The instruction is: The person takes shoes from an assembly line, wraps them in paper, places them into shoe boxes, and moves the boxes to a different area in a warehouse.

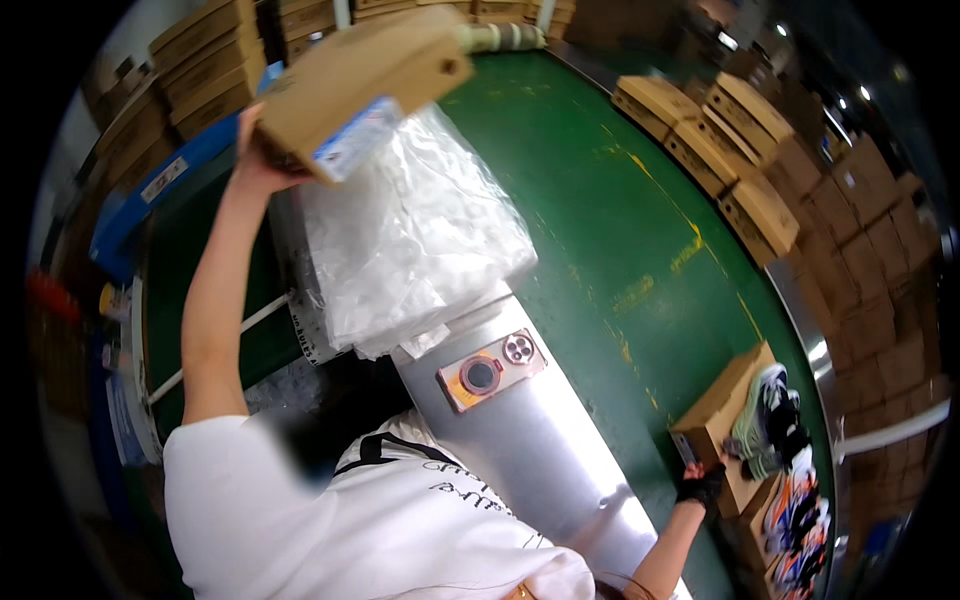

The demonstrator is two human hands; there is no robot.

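A closed brown cardboard shoe box [350, 85] with a blue-and-white label is held up at the upper left, slightly blurred. My left hand [265, 165] grips its near left end, above a pile of clear plastic bags [410, 235]. Far to the right, my right hand [703, 485], in a black glove with bare fingertips, grips the near end of an open shoe box [715, 405]. Pale green and black shoes [765, 425] lie in or against that box; the exact overlap is unclear. Some of the right fingers are hidden.
A phone [490, 370] with a ring on its back lies on the metal ledge [500, 455]. Beyond is a green conveyor belt [590, 230]. More shoe boxes [715, 140] line its far right edge. Orange-and-white shoes [795, 510] sit at lower right. Cartons [205, 65] are stacked at upper left.
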